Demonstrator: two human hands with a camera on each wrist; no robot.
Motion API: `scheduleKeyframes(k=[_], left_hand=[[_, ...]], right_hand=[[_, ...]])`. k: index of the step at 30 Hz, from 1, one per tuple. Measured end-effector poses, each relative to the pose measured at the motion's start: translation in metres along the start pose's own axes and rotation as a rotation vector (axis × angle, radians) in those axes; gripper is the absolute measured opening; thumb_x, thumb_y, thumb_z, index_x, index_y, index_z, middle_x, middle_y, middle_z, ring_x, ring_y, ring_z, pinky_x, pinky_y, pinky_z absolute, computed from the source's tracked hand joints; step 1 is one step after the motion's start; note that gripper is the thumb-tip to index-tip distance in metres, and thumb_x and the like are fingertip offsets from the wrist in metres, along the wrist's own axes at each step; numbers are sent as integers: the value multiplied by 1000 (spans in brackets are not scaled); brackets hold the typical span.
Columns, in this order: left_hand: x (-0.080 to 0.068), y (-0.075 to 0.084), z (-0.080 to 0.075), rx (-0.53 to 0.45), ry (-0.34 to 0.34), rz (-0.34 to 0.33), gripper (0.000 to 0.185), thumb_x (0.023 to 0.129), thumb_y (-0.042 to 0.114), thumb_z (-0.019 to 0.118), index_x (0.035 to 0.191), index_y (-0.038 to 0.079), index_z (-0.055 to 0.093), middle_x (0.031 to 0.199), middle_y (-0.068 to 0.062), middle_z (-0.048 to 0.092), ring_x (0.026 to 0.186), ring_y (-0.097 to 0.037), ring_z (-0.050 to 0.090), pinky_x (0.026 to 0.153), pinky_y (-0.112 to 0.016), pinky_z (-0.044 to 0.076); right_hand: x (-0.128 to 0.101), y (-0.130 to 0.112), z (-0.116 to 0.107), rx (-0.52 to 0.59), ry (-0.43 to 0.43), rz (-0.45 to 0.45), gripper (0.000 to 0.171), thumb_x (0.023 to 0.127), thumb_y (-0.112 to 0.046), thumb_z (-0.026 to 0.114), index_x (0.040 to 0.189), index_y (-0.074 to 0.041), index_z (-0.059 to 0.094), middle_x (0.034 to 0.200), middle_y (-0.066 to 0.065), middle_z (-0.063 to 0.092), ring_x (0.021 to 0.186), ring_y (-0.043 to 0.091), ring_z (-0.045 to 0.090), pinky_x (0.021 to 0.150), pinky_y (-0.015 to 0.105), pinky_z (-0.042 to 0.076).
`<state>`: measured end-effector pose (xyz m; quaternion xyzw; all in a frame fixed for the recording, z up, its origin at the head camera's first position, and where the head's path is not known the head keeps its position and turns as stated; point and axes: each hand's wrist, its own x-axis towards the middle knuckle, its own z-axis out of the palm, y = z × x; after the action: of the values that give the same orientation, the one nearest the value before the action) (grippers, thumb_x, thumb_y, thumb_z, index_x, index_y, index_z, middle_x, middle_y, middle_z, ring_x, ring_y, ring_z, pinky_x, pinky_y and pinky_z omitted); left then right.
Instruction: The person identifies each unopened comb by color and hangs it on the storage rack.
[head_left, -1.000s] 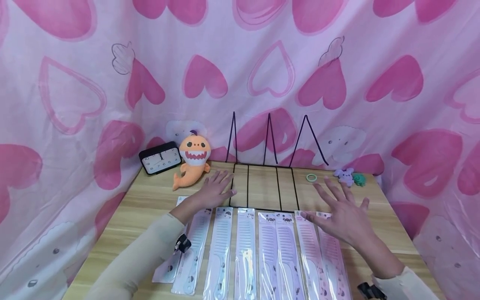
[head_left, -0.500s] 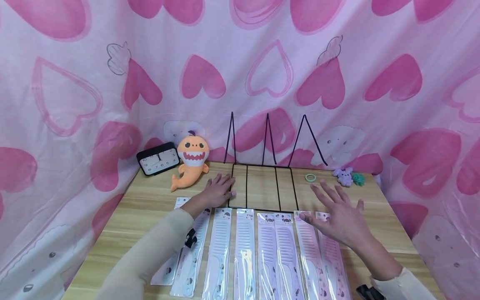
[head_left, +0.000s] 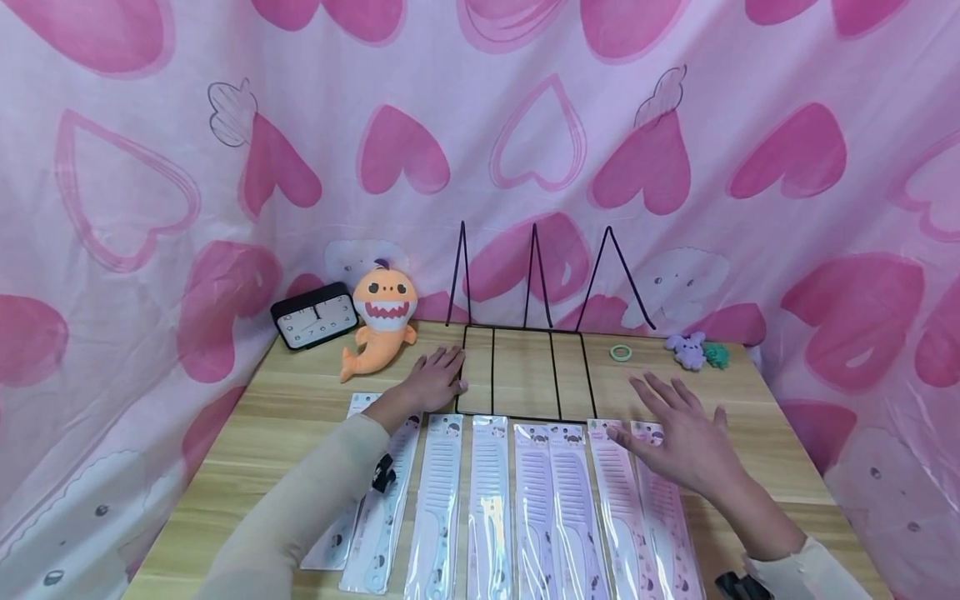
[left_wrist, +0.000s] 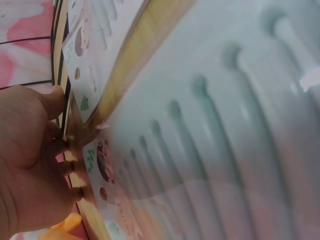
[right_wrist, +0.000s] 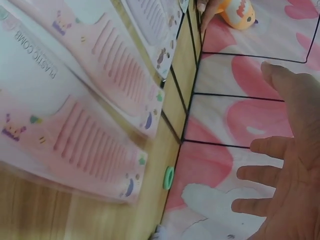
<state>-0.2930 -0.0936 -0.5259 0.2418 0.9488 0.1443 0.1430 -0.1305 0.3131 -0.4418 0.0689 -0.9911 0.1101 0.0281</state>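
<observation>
Pink packaged combs (head_left: pixel 626 500) lie in a row of clear sleeves on the wooden surface (head_left: pixel 285 400), the right-hand ones printed "PLASTIC COMB" (right_wrist: pixel 42 60) in the right wrist view. Left hand (head_left: pixel 433 379) lies flat, fingers straight, touching the left edge of the black wire rack (head_left: pixel 525 371), just beyond the white combs (head_left: pixel 438 500). Right hand (head_left: pixel 686 429) hovers spread wide over the pink combs' top ends, holding nothing.
</observation>
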Motion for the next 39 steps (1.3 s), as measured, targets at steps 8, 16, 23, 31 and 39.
scheduleKeyframes(k=[8,16,23,31,39], left_hand=[[0,-2,-2,25,-1,4,70,121,44,38,177,6,20,187,-15,15,174,-41,9,139,-67,15],[-1,-1,-5,-12,-1,-2,72,120,45,42,176,5,21,187,-16,15,174,-42,8,139,-68,13],[-3,0,-6,25,-11,-6,71,120,45,43,176,6,22,187,-15,16,174,-41,11,139,-67,17],[-5,2,-10,49,-33,-4,72,120,46,43,177,7,21,187,-15,15,174,-41,11,139,-66,17],[0,-1,-8,44,-54,-9,74,120,48,41,178,10,17,188,-12,11,175,-38,7,140,-65,13]], right_hand=[[0,24,13,76,-64,-9,82,100,-47,81,162,-1,53,155,37,57,134,64,61,102,79,54],[7,60,29,161,-196,88,67,95,-22,87,152,3,62,126,28,67,98,33,65,82,51,62],[9,81,43,185,-217,183,63,91,-22,92,146,-1,68,127,28,56,106,39,54,84,46,53],[12,81,48,274,-214,187,50,90,-8,89,128,0,59,102,14,61,95,28,60,74,32,51],[15,79,45,348,-210,249,51,93,-3,85,132,1,52,105,19,64,95,31,61,74,34,51]])
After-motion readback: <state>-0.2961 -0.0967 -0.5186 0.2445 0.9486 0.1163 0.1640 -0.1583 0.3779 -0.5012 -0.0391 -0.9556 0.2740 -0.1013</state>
